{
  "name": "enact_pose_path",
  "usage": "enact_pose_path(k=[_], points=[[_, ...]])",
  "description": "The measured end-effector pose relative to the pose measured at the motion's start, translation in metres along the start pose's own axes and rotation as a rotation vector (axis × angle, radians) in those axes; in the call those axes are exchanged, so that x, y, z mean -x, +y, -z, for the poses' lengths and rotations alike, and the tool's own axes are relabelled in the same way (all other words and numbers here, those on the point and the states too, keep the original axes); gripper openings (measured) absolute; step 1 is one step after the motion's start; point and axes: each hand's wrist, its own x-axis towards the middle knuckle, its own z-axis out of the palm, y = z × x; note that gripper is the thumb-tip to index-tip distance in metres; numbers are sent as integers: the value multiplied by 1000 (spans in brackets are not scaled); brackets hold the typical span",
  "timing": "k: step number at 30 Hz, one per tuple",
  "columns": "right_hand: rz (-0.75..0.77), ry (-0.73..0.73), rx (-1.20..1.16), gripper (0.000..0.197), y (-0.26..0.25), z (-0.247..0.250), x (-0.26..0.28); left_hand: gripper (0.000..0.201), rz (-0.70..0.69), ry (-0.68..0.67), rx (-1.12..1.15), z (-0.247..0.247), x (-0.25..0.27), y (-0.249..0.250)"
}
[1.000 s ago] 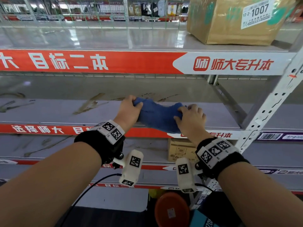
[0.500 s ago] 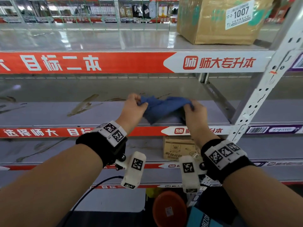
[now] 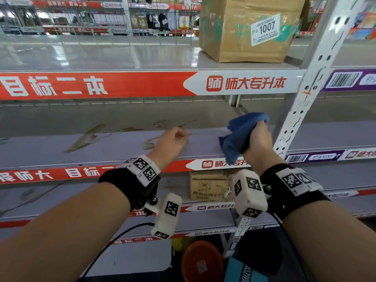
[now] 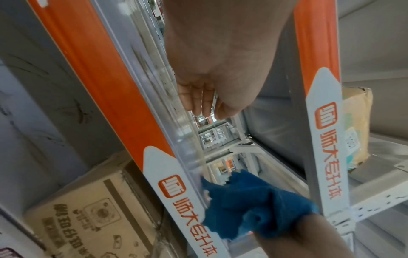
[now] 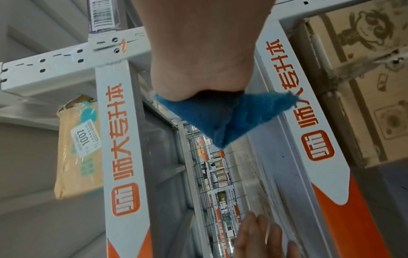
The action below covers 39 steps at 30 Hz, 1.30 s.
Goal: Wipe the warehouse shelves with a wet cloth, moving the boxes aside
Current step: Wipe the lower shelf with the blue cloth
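My right hand [image 3: 259,140] grips a bunched blue cloth [image 3: 238,139], held just above the middle shelf [image 3: 122,147] near its right end. The cloth [image 5: 220,118] hangs from that fist, and it also shows in the left wrist view [image 4: 253,206]. My left hand [image 3: 173,140] hovers over the shelf to the left of the cloth, holding nothing; its fingers [image 4: 198,99] are relaxed. Brown streaks [image 3: 85,137] mark the shelf surface. A large cardboard box [image 3: 244,29] labelled 1007 stands on the upper shelf at the right. A small cardboard box [image 3: 209,186] sits on the shelf below.
A white perforated upright post [image 3: 301,102] stands just right of the cloth. Red and white label strips [image 3: 101,86] run along the shelf fronts. An orange round object [image 3: 201,261] and dark items lie low at my feet. More racks fill the background.
Both hands held the cloth at the shelf's front edge. The left hand has let go and stays left; the right hand has bunched the cloth and lifted it to the right.
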Motion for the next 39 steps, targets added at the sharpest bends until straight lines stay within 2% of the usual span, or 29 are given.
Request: enact_pose_path(k=[1, 2, 4, 6, 7, 8, 10, 12, 14, 16, 20, 23, 25, 27, 31, 33, 36, 39], points=[[75, -6, 67, 41, 3, 1, 2, 21, 5, 28, -5, 3, 2, -7], [212, -11, 292, 43, 7, 2, 2, 20, 4, 48, -13, 6, 4, -14], [472, -175, 750, 47, 24, 1, 7, 18, 3, 76, -33, 13, 8, -27], [479, -403, 1351, 48, 52, 0, 7, 16, 8, 108, -59, 22, 12, -39], [414, -431, 1592, 46, 64, -1, 3, 15, 8, 120, -73, 27, 13, -44], [439, -401, 1740, 42, 70, 0, 2, 14, 5, 130, -91, 33, 14, -50], [500, -262, 1699, 38, 73, 0, 3, 13, 13, 141, -123, 45, 20, -63], [507, -157, 1657, 47, 81, 2, 0, 13, 29, 145, -139, 56, 25, -78], [460, -151, 1793, 56, 91, -3, -1, 10, 60, 160, -167, 70, 33, -91], [466, -149, 1839, 56, 97, -14, -3, 9, 76, 182, -195, 82, 39, -101], [579, -377, 1883, 53, 120, -61, 16, 11, 72, 203, -276, 104, 41, -111], [675, -533, 1870, 53, 147, -97, 42, 18, 29, 154, -617, 118, 33, -121], [685, -550, 1870, 53, 154, -106, 44, 22, -2, 86, -804, 123, 28, -126], [672, -501, 1870, 53, 148, -95, 35, 25, -57, 43, -896, 120, 26, -129], [586, -177, 1887, 53, 122, -45, 16, 25, -128, 108, -889, 110, 32, -139], [497, -85, 1888, 52, 113, -33, 12, 28, -154, 137, -973, 111, 34, -140], [451, -72, 1874, 48, 114, -46, 9, 32, -196, 162, -998, 115, 32, -138], [507, -234, 1886, 45, 129, -79, 14, 35, -225, 184, -975, 117, 30, -139]])
